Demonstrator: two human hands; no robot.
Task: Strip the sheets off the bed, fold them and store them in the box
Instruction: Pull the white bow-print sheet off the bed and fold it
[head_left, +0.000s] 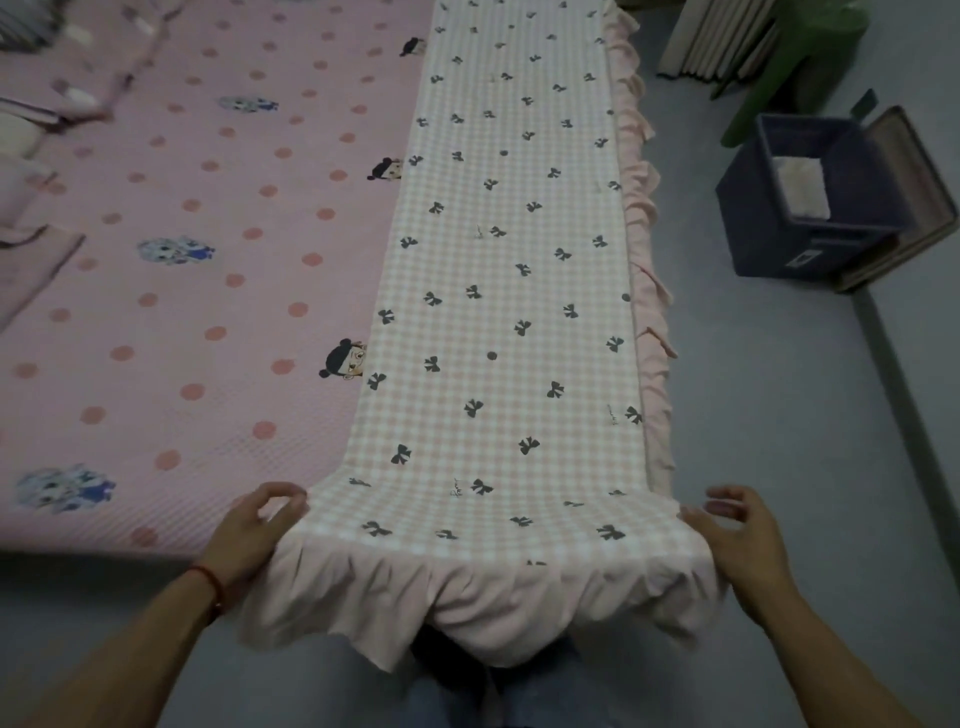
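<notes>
A dark box (810, 208) stands open on the grey floor (779, 415) to the right of the bed, well apart from the person. Inside it lies a pale folded cloth (800, 187) against the near wall. The box lid (914, 208) leans just beside it on the right.

The sheet (498, 291) is a pink-and-white check printed with dark bows, edged with a pink frill. It lies folded into a long narrow strip along the right side of the bed, running from the far end to the near edge, where its frilled end hangs over toward the person's legs. The frill also falls over the right side of the bed.

The left hand (254, 530) pinches the near left corner of the strip between thumb and curled fingers. The right hand (737, 540) rests at the near right corner, thumb against the cloth, fingers spread and apart; no firm hold is visible there.

The strip rests on a pink mattress cover (197, 291) with darker dots and cartoon figures. Crumpled pink bedding (31, 249) lies at the far left. A green stool (795, 62) stands beyond the box.
</notes>
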